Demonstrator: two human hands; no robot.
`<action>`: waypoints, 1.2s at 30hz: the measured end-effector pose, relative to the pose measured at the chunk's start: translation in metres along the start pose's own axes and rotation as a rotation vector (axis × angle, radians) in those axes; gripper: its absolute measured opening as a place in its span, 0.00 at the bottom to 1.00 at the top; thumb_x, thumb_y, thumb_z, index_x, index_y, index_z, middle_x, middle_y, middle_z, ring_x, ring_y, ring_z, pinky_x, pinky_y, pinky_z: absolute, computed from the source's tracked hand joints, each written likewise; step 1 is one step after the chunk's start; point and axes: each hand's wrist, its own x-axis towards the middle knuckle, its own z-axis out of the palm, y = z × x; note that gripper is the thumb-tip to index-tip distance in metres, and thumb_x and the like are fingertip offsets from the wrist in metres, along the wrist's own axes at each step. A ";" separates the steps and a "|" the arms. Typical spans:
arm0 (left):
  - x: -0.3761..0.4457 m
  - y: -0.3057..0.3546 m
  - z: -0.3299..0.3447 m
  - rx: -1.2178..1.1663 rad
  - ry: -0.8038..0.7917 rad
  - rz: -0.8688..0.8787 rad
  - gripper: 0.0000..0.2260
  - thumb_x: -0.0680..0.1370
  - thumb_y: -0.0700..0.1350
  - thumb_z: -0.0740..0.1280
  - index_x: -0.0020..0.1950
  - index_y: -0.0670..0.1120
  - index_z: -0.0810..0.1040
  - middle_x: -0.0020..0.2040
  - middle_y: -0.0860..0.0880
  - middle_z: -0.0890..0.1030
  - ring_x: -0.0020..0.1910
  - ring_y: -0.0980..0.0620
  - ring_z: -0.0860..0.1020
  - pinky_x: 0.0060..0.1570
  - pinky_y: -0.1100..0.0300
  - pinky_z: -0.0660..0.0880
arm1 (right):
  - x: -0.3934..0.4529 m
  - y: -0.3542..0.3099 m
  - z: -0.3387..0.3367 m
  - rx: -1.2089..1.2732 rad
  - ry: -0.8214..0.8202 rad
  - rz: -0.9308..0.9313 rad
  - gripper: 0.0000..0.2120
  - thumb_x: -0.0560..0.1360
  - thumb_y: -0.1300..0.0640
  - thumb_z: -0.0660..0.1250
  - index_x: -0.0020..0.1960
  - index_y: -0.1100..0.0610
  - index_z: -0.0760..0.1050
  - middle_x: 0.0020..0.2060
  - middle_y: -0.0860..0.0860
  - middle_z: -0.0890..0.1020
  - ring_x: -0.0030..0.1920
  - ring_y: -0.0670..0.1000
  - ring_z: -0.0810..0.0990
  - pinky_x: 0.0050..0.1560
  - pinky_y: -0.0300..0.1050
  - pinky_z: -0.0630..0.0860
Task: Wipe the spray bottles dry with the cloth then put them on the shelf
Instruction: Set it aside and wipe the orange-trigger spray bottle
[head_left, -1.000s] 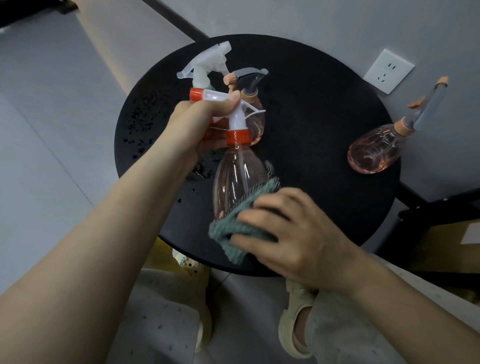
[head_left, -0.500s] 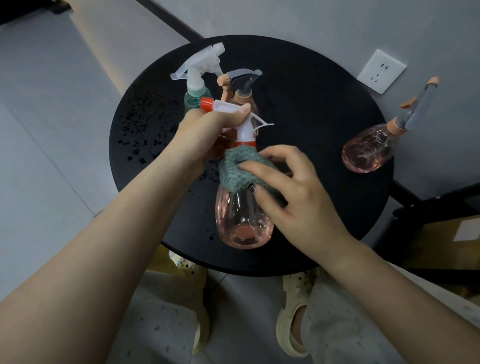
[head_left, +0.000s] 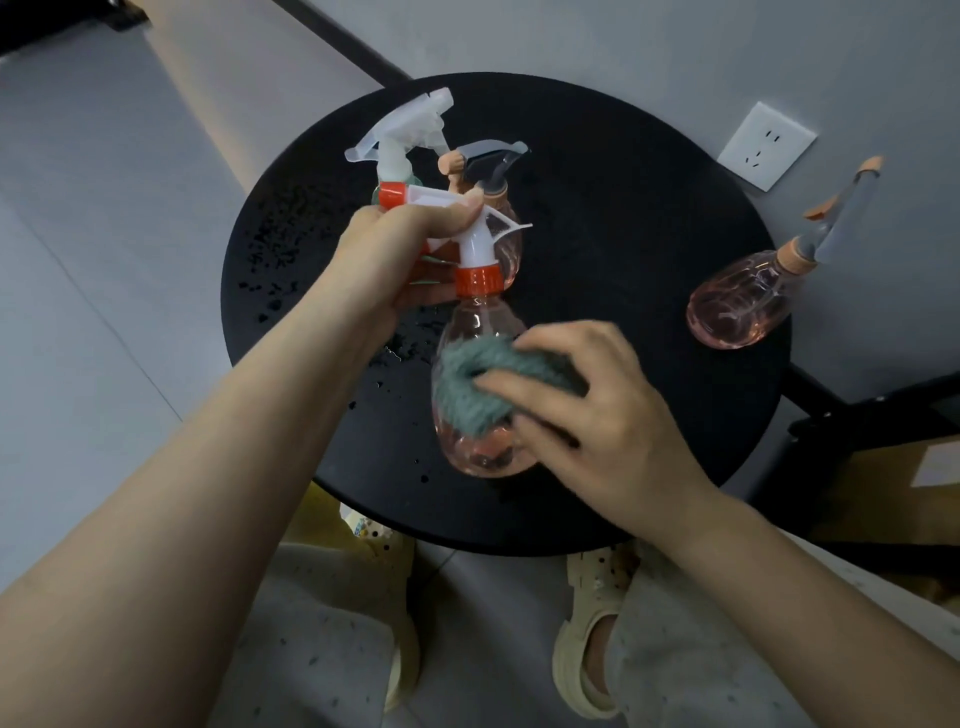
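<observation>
a pink bottle (head_left: 480, 395) with a white sprayer and an orange collar is held in mid-frame, above the bench (head_left: 597, 260), tilted with its base toward the lower edge of the frame. its sprayer head and neck are gripped by the left hand (head_left: 400, 254), the grip closed around the trigger part, thumb laid along the top. a grey-green cloth (head_left: 483, 384) is pressed against the bottle's belly by the right hand (head_left: 597, 415), whose grip is closed on the cloth, fingers spread over it; the hand is slightly blurred.

behind the held bottle, toward the upper centre, two more bottles are seen standing close together on the bench: a green bottle (head_left: 402, 140) with a clear white sprayer, mostly hidden by the left hand, and a second pink bottle (head_left: 493, 166) with a grey trigger and a peach nozzle. at the right of the frame a third pink bottle (head_left: 743, 306) is seen at the bench's edge, its sprayer pointing to the upper right; whether it rests on the bench cannot be told.

water drops (head_left: 280, 260) are scattered over the left part of the round black bench. a wall socket (head_left: 766, 145) is seen at the upper right.
</observation>
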 end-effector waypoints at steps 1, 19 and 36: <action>0.000 -0.001 0.002 0.011 -0.009 -0.007 0.06 0.74 0.45 0.70 0.47 0.45 0.79 0.39 0.49 0.84 0.38 0.53 0.83 0.35 0.61 0.78 | 0.002 0.000 -0.001 0.071 0.034 0.089 0.15 0.76 0.56 0.63 0.61 0.54 0.78 0.58 0.54 0.73 0.58 0.55 0.71 0.56 0.45 0.72; -0.003 0.010 -0.007 -0.057 0.012 0.103 0.07 0.73 0.47 0.70 0.47 0.45 0.80 0.43 0.49 0.84 0.44 0.49 0.81 0.54 0.49 0.78 | 0.003 0.006 0.005 0.773 0.183 0.729 0.15 0.78 0.62 0.64 0.61 0.48 0.74 0.56 0.47 0.78 0.58 0.39 0.76 0.60 0.37 0.73; -0.009 0.019 0.005 0.142 0.008 0.191 0.19 0.72 0.60 0.68 0.58 0.52 0.75 0.52 0.53 0.82 0.48 0.57 0.81 0.47 0.60 0.77 | 0.002 0.009 0.009 1.295 -0.115 0.918 0.57 0.50 0.45 0.83 0.73 0.53 0.59 0.64 0.51 0.76 0.64 0.52 0.75 0.65 0.54 0.71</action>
